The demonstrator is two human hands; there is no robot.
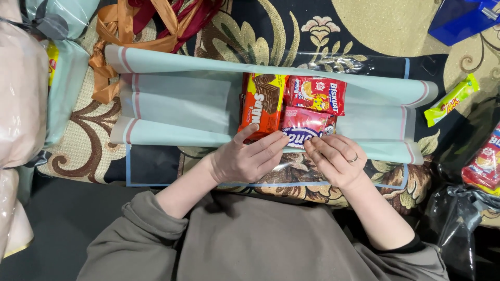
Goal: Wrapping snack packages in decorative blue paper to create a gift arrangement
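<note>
A pale green wrapping sheet point(182, 101) with curled long edges lies across a patterned carpet. On it sit an orange wafer pack point(263, 101), a red biscuit pack point(316, 93) and a pink snack pack point(304, 125). My left hand point(247, 156) rests on the near curled edge, fingers touching the orange pack's lower end. My right hand point(336, 158), wearing a ring, pinches the sheet's near edge by the pink pack.
Orange and dark red ribbons point(140, 26) lie at the top left. Wrapped pale bundles point(23, 99) line the left side. A yellow-green snack bar point(452, 99), a red packet point(484, 164), a blue bag point(461, 18) and a dark plastic bag point(458, 218) lie on the right.
</note>
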